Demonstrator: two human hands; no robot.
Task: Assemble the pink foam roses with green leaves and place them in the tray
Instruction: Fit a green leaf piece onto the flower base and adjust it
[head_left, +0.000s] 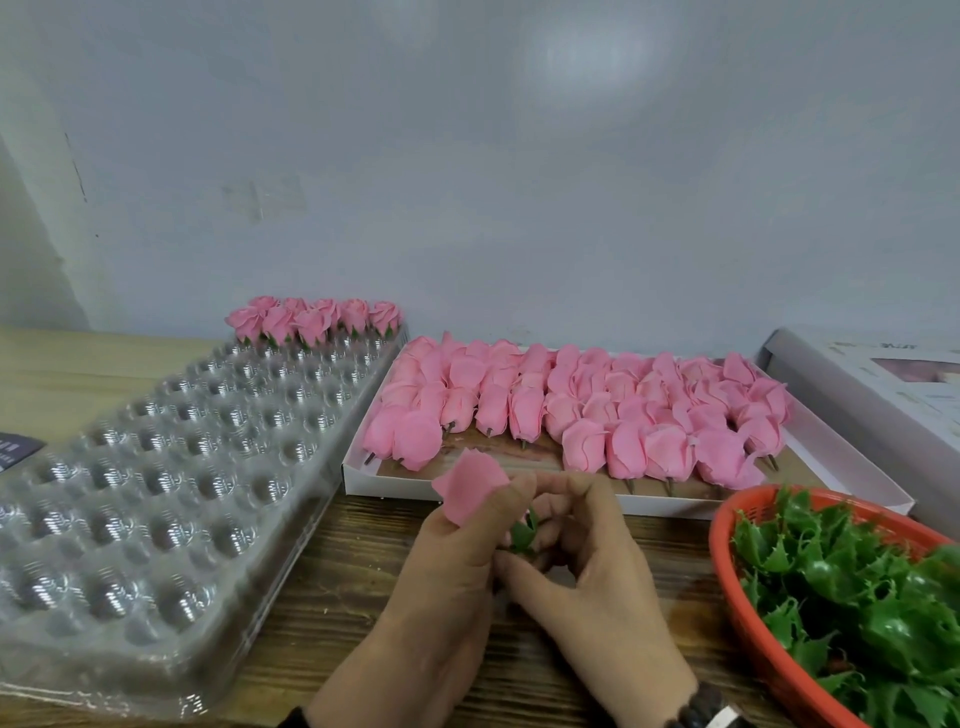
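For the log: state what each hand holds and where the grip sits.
Left hand grips a pink rose at its base; right hand pinches a green leaf under it.

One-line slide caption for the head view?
Both hands, left hand and right hand, fit a green leaf onto a pink rose.

The green leaf (522, 535) is mostly hidden between the fingers of the left hand (457, 566) and right hand (597, 577). Right of the hands, the red basket (748, 618) is cut off by the frame edge. Left of them, the clear tray (171, 467) is cropped too.
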